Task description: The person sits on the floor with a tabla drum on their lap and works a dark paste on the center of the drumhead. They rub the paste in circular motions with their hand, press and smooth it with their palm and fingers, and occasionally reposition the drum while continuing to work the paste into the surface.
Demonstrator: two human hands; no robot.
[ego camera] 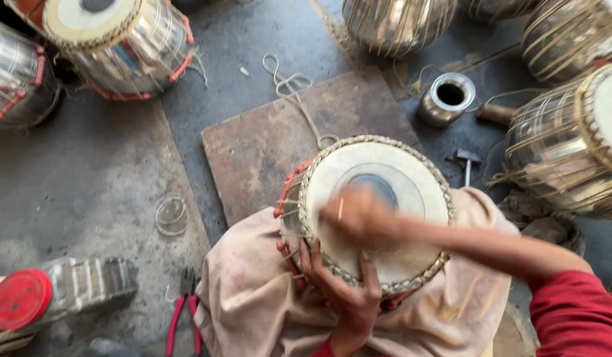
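Metal drum [375, 211] head-up, left hand [342, 291] gripping rim, right hand [359, 215] blurred, grip unclear

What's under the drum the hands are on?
A pinkish cloth lies under the drum, bunched around its bottom. The left hand grips the near rim; the blurred right hand is on the skin. What is beneath the cloth is hidden.

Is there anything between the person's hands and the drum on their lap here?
Nothing visible. The left hand already grips the near rim of the drum, fingers on its woven edge. The right hand, blurred, lies directly on the pale drumhead. The pinkish cloth sits under the drum, not over it.
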